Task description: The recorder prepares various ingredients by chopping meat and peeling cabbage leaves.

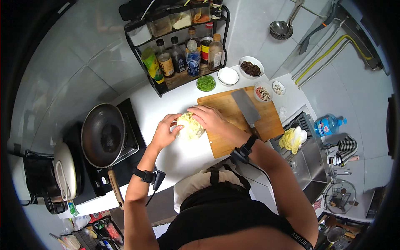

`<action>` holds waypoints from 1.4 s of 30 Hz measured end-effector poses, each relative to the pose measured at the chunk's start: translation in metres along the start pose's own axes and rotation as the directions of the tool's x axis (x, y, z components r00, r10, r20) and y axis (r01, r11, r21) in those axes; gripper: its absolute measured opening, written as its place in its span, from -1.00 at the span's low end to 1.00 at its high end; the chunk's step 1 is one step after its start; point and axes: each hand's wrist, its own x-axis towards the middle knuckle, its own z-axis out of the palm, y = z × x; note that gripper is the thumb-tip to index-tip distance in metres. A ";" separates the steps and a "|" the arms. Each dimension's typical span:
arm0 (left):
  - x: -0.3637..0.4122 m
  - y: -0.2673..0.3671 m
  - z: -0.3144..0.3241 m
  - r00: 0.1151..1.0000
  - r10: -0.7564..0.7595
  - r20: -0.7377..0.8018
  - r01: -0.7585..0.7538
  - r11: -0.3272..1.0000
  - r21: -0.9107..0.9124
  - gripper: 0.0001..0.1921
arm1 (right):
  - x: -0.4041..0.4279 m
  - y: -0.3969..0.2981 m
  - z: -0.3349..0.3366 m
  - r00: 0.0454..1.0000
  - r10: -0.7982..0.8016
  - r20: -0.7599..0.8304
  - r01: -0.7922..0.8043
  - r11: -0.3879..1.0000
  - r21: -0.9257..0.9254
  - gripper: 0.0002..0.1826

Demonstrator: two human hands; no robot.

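A heap of chopped napa cabbage sits on the white counter, against the left edge of the bamboo cutting board. Whether a dish lies under it cannot be made out. My left hand grips its left side, thumb in front and fingers behind. From the right, my right hand cups the top and far side, its wrist over the board. A cleaver lies flat on the board beyond my right forearm, its handle partly hidden by that arm.
Left of me, a wok rests on the cooktop. Behind stand a spice rack, chopped greens, a white bowl, a bowl of dark food and diced ingredients. More cabbage lies by the sink at right.
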 end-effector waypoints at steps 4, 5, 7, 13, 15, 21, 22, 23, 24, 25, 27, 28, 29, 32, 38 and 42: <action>-0.007 -0.008 0.009 0.993 0.033 -0.110 -0.033 0.999 0.005 -0.69 | 0.014 0.015 0.004 0.993 -0.062 0.101 0.066 0.997 -0.041 -0.71; -0.009 -0.012 0.012 0.988 0.058 -0.140 -0.061 0.998 -0.015 -0.70 | 0.016 0.017 0.004 0.986 -0.109 0.129 0.122 0.988 -0.096 -0.72; -0.011 -0.013 0.016 0.985 0.059 -0.160 -0.060 0.998 -0.003 -0.68 | 0.024 0.019 0.004 0.974 -0.160 0.162 0.184 0.972 -0.148 -0.72; -0.023 -0.020 0.036 0.967 0.122 -0.225 -0.083 0.981 0.175 -0.28 | 0.046 0.007 0.002 0.953 -0.039 0.299 0.065 0.995 -0.075 -0.78; -0.026 -0.031 0.046 0.980 0.012 -0.197 0.016 0.990 0.140 -0.15 | 0.050 0.006 0.004 0.951 -0.006 0.309 0.009 1.000 -0.009 -0.80; -0.026 -0.045 0.042 0.961 -0.219 -0.168 0.195 0.969 -0.150 -0.35 | 0.061 -0.001 0.010 0.939 -0.027 0.343 0.023 1.000 0.017 -0.83; -0.023 -0.042 0.041 0.957 -0.213 -0.195 0.174 0.965 -0.198 -0.41 | 0.061 -0.002 0.011 0.939 -0.027 0.343 0.023 1.000 0.017 -0.83; -0.021 -0.040 0.039 0.952 -0.208 -0.223 0.152 0.958 -0.245 -0.47 | 0.060 -0.002 0.011 0.942 -0.017 0.336 0.013 1.000 0.015 -0.83; -0.020 -0.037 0.037 0.952 -0.208 -0.223 0.152 0.957 -0.246 -0.47 | 0.060 -0.002 0.011 0.944 -0.007 0.330 0.002 1.000 0.013 -0.83; -0.018 -0.033 0.034 0.963 -0.152 -0.225 0.108 0.974 -0.197 -0.48 | 0.059 -0.002 0.011 0.944 -0.006 0.331 0.002 1.000 0.012 -0.83; -0.019 -0.027 0.031 0.970 -0.096 -0.224 0.064 0.987 -0.149 -0.50 | 0.057 -0.002 0.011 0.946 0.014 0.323 -0.010 1.000 -0.014 -0.83; -0.020 -0.025 0.031 0.964 -0.022 -0.267 0.004 0.998 -0.066 -0.49 | 0.056 -0.002 0.011 0.946 0.013 0.324 -0.010 1.000 -0.014 -0.83; -0.021 -0.023 0.030 0.952 0.056 -0.302 -0.053 0.998 0.018 -0.49 | 0.055 -0.002 0.011 0.949 0.031 0.312 -0.028 1.000 -0.012 -0.83; -0.023 -0.019 0.028 0.960 0.078 -0.270 -0.060 0.996 0.073 -0.47 | 0.049 -0.003 0.011 0.954 0.086 0.289 -0.084 0.996 -0.019 -0.83; -0.022 -0.028 0.030 0.957 0.048 -0.285 -0.059 0.998 -0.032 -0.44 | 0.038 0.005 0.021 0.973 0.136 0.189 -0.157 0.982 0.102 -0.82; -0.019 -0.035 0.025 0.972 -0.057 -0.227 0.023 0.988 -0.150 -0.45 | 0.035 0.006 0.021 0.978 0.126 0.168 -0.148 0.982 0.122 -0.83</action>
